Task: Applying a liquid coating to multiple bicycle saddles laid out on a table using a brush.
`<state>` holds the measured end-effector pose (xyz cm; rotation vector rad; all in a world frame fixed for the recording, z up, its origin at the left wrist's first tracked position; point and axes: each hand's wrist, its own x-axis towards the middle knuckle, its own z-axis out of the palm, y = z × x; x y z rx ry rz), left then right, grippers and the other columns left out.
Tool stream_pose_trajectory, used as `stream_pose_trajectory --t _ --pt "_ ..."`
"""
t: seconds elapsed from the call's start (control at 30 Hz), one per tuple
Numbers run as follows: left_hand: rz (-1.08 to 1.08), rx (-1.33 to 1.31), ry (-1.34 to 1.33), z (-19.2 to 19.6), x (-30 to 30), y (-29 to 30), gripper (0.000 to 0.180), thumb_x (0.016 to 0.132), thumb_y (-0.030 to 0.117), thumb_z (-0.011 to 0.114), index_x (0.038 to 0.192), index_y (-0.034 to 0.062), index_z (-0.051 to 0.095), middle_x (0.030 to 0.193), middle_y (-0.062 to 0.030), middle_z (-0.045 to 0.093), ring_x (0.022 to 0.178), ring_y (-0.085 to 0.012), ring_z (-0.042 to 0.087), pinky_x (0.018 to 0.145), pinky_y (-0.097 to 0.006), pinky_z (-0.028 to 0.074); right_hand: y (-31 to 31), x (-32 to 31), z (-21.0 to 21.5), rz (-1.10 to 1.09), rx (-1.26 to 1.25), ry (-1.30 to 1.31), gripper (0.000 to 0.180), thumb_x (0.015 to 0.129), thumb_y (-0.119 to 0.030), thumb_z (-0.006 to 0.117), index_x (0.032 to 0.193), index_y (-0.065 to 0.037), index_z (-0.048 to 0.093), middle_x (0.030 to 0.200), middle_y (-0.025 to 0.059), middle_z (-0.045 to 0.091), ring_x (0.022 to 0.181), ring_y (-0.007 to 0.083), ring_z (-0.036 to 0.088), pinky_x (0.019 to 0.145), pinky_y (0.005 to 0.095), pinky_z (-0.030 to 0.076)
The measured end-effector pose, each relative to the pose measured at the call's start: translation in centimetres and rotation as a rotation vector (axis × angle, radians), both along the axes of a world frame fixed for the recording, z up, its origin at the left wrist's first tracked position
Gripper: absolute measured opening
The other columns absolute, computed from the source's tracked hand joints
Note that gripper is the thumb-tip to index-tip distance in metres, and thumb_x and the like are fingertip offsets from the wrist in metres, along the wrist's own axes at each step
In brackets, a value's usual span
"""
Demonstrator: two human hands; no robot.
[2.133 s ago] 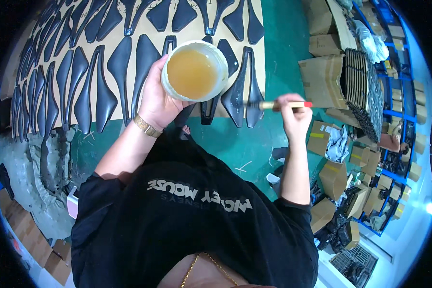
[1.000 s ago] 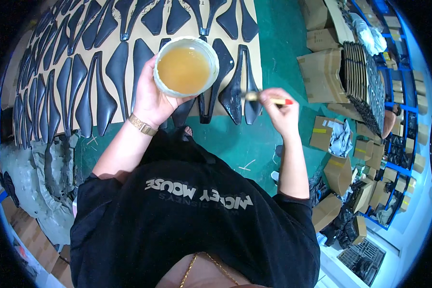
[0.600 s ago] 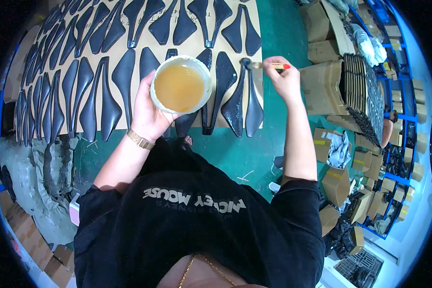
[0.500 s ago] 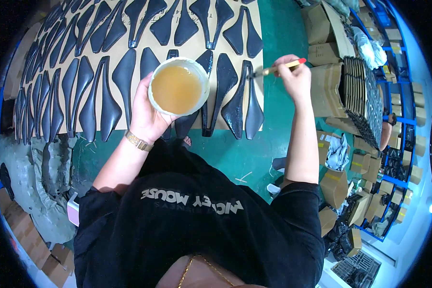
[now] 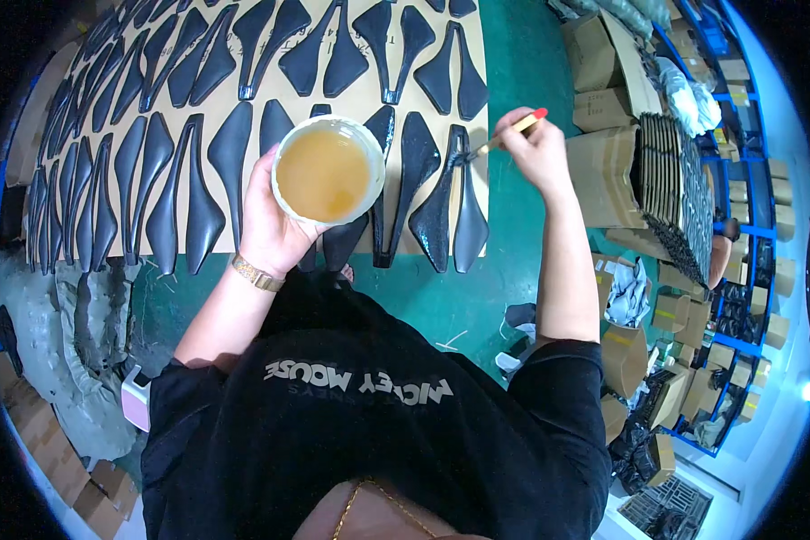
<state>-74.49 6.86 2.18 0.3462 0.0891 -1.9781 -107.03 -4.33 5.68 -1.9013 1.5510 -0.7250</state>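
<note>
My left hand (image 5: pixel 268 211) grips a round, pale-rimmed pot (image 5: pixel 377 180) of cloudy amber liquid, held over the near rows of black parts. My right hand (image 5: pixel 537 153) is closed round a brush (image 5: pixel 493 145) with a wooden handle and a red end. Its bristles touch the upper end of a black V-shaped part (image 5: pixel 469 229) with two paddle-like lobes. That part's left lobe looks wet and shiny; its right lobe is duller. To its left, another black part (image 5: pixel 418 148) also shows a glossy coat. The pot hides some parts behind it.
Rows of similar black parts (image 5: pixel 205 220) cover a cardboard sheet (image 5: pixel 480 130). Beyond its right edge is green floor (image 5: pixel 522 54). Cardboard boxes (image 5: pixel 603 171), a stack of dark sheets (image 5: pixel 670 193) and blue shelving stand at right. Grey-green sacking (image 5: pixel 36 324) lies at left.
The brush has moved slightly left and down along the upper end of the V-shaped part. My right hand has shifted left with it. The pot remains in my left hand.
</note>
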Motion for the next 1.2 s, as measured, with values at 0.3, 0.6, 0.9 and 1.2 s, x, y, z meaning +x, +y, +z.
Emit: stream_pose_trajectory --t 0.3,0.6,0.9,1.2 --pt "0.029 0.045 -0.036 -0.2 -0.3 0.4 0.055 0.095 0.051 0.028 0.136 0.0166 0.039 0.135 -0.0139 0.045 0.118 -0.0363 0.050 0.086 -0.063 0.046 0.2 0.8 1.7 -0.180 -0.176 0.209 0.016 0.079 -0.022 0.063 0.086 -0.009 0.067 0.074 0.0121 0.065 0.067 0.0224 0.065 0.064 0.0317 0.050" --pt "0.009 0.016 -0.038 0.4 -0.9 0.7 0.055 0.095 0.051 0.029 0.135 0.0165 0.039 0.133 -0.0138 0.047 0.116 -0.0350 0.052 0.087 -0.061 0.046 0.6 1.4 1.7 -0.167 -0.175 0.163 0.015 0.076 -0.021 0.062 0.084 -0.008 0.067 0.074 0.0120 0.066 0.067 0.0223 0.065 0.064 0.0322 0.051" --pt "-0.060 -0.072 -0.080 0.1 -1.5 0.8 0.056 0.094 0.052 0.030 0.136 0.0156 0.039 0.132 -0.0158 0.047 0.116 -0.0374 0.052 0.086 -0.060 0.047 0.8 0.4 -0.2 -0.141 -0.188 -0.001 0.017 0.077 -0.023 0.063 0.082 -0.007 0.067 0.073 0.0095 0.067 0.068 0.0173 0.066 0.063 0.0296 0.050" --pt "-0.110 -0.063 -0.058 0.2 -2.0 0.3 0.056 0.094 0.052 0.030 0.135 0.0145 0.040 0.130 -0.0159 0.048 0.113 -0.0374 0.053 0.087 -0.059 0.048 2.8 -1.0 -0.8 -0.091 -0.223 -0.024 0.016 0.076 -0.021 0.062 0.081 -0.007 0.067 0.068 0.0080 0.065 0.061 0.0160 0.063 0.058 0.0291 0.048"
